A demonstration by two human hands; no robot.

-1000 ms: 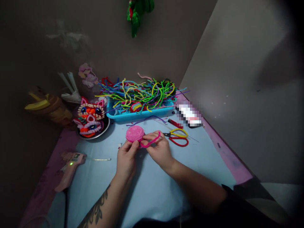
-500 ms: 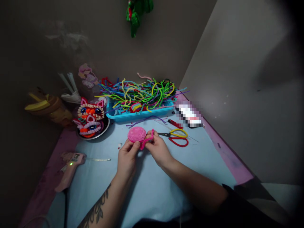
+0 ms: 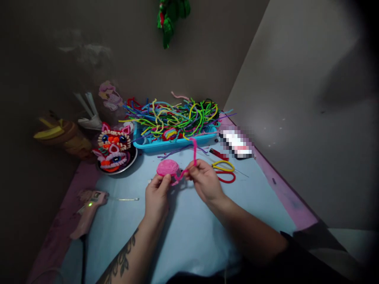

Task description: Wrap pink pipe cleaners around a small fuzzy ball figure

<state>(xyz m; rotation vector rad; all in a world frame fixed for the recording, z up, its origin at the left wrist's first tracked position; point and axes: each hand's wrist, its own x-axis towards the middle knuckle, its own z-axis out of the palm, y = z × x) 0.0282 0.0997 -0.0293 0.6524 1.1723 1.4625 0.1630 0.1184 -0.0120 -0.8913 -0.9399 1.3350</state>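
Note:
My left hand pinches the lower edge of a round pink coil that looks made of wound pipe cleaner. A darker pink pipe cleaner runs along the coil's lower right side and across to my right hand. My right thumb and fingers are closed on that strand, and its loose end stands up above them with a bend at the tip. Behind my right hand lie scissors with one yellow and one red handle; their blades are hidden.
A blue tray heaped with coloured pipe cleaners stands at the back. Left of it, a bowl holds fuzzy animal faces. A pink glue gun lies at left. A red lighter and a phone are at right.
My right hand has moved right, away from the coil, drawing the pink strand out. The strand's free end now points up. My left hand and the coil have shifted slightly left.

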